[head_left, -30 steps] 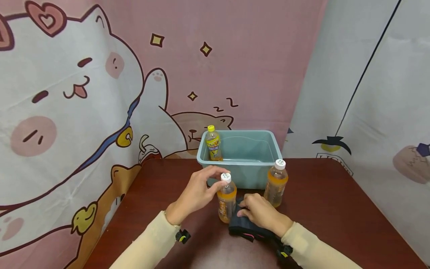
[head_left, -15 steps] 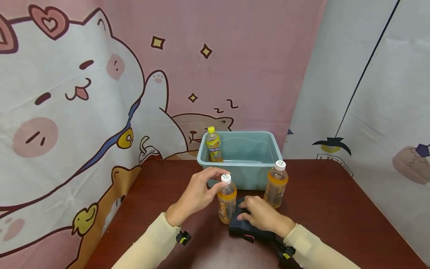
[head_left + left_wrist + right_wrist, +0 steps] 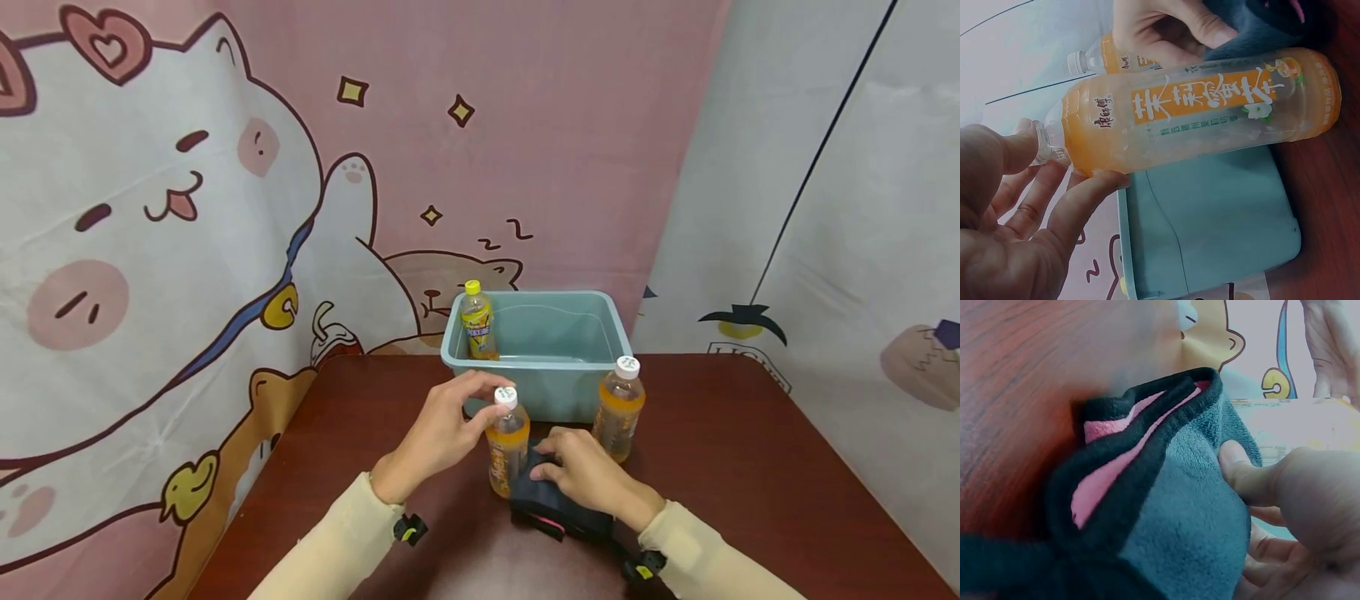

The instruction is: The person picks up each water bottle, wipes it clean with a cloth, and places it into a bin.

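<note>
Upright on the table stands a clear bottle (image 3: 507,458) with an orange label and white cap. My left hand (image 3: 435,429) holds it at the cap and neck between thumb and fingers; the left wrist view shows the label (image 3: 1204,103) large. Right beside the bottle lies a folded dark blue-grey cloth (image 3: 551,500) with black edging and pink inside. My right hand (image 3: 588,471) grips this cloth, thumb on its near face in the right wrist view, the other fingers partly hidden behind it. The cloth (image 3: 1260,28) is against or very near the bottle's side.
A second orange-label bottle (image 3: 618,421) stands just beyond the right hand. Behind both bottles is a light blue bin (image 3: 547,396), with a yellow-capped bottle (image 3: 477,325) at its left end. The brown table (image 3: 735,467) backs onto a printed cartoon curtain (image 3: 570,150).
My right hand has shifted slightly away from me along the cloth, and the cloth's near edge shows a little more pink. The left hand and its bottle stay put.
</note>
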`<state>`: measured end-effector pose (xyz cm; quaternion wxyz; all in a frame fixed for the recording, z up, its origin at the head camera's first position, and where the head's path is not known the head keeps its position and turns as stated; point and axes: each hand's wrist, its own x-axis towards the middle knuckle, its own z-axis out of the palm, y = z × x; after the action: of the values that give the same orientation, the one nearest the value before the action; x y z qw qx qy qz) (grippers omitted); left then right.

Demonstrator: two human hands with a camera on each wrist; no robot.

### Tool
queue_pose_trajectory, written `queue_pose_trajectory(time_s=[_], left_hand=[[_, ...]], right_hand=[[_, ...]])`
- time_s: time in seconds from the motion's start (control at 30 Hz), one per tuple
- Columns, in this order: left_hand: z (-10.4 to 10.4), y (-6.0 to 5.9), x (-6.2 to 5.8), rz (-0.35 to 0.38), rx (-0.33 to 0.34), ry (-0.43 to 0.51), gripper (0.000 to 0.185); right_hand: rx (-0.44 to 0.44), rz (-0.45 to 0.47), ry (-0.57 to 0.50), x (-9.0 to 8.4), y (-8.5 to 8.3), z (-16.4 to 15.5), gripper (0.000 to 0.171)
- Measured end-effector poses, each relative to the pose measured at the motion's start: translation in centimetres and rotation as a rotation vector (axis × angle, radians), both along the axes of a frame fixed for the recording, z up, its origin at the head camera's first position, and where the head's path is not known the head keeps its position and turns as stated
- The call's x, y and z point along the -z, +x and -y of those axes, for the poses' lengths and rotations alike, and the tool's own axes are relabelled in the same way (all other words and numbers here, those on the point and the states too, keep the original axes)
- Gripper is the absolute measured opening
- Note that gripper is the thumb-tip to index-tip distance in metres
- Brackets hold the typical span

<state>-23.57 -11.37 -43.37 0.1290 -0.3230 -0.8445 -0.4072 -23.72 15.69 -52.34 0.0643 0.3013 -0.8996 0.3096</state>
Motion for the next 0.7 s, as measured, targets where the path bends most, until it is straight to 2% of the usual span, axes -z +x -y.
queue_pose_trajectory(time_s=[0.17,0.53,0.7], left_hand=[[0.0,0.0,-0.1,-0.003,0.001,-0.007,0.032],[0.0,-0.2,-0.2,-0.009,-0.003,-0.015,0.033],[0.1,-0.2,-0.1,-0.022,0.003,-0.018,0.033]], right_hand=[[0.010,-0.047,-0.027,-1.1,0.2,0.0,0.026],[0.031,-0.058,-0.129,-4.0,0.3,-0.1,0.029],[0.037,-0.117,-0.200,-4.8,0.6,0.0,0.028]])
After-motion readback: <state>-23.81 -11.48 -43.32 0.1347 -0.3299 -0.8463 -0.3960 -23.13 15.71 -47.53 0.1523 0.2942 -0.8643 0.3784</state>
